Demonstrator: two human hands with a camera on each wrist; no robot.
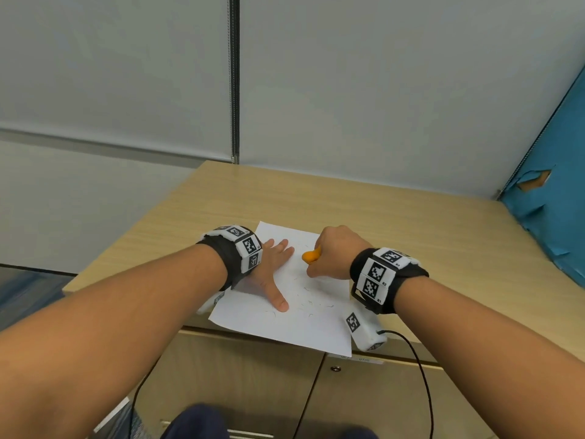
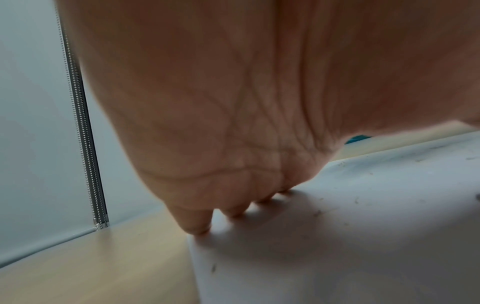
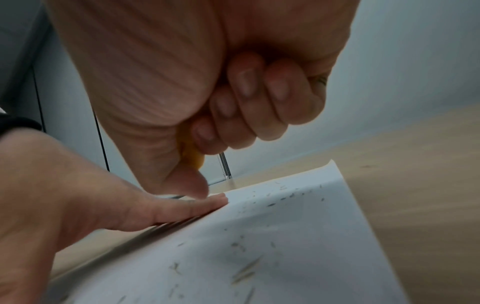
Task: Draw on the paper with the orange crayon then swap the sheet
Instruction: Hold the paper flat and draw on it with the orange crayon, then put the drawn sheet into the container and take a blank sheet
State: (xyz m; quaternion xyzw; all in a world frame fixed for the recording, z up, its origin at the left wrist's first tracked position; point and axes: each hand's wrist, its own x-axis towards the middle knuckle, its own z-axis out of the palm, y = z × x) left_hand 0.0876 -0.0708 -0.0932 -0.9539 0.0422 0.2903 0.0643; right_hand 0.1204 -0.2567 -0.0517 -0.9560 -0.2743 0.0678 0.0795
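Note:
A white sheet of paper (image 1: 304, 315) lies on the wooden table, its near corner hanging over the front edge. Small thin marks are scattered over the paper (image 3: 285, 246). My left hand (image 1: 272, 267) lies flat on the sheet's left part, fingers spread and straight, thumb stretched toward me. In the left wrist view its fingertips (image 2: 197, 226) press at the edge of the paper (image 2: 337, 257). My right hand (image 1: 335, 251) is curled in a fist around the orange crayon (image 1: 311, 255), just right of the left hand over the sheet. The crayon (image 3: 193, 154) shows between thumb and fingers.
The light wood table (image 1: 411, 223) stands against a grey wall with a bead chain (image 1: 233, 90). A torn blue panel (image 1: 557, 185) rises at the right. Cabinet doors (image 1: 253, 375) lie below the front edge, and a black cable (image 1: 421, 375) hangs from my right wrist.

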